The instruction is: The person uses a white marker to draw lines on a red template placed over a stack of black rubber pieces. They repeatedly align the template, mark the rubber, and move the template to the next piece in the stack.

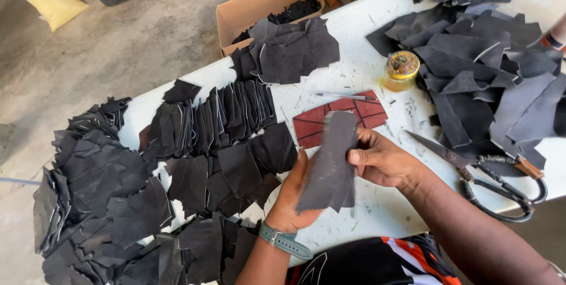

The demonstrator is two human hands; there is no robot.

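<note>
Both hands hold one dark grey leather piece (330,161) upright above the white table (365,67). My left hand (290,202), with a grey-green watch strap at the wrist, supports its lower edge from behind. My right hand (383,158) pinches its right side with thumb on the front. Just behind the piece lies a dark red pattern template (368,111) with a pen (345,95) on it.
Overlapping rows of cut black leather pieces (177,161) cover the table's left half. A larger leather heap (483,67) lies at the right, beside a yellow-lidded glue jar (401,70) and big scissors (489,173). A cardboard box (259,8) stands at the far edge.
</note>
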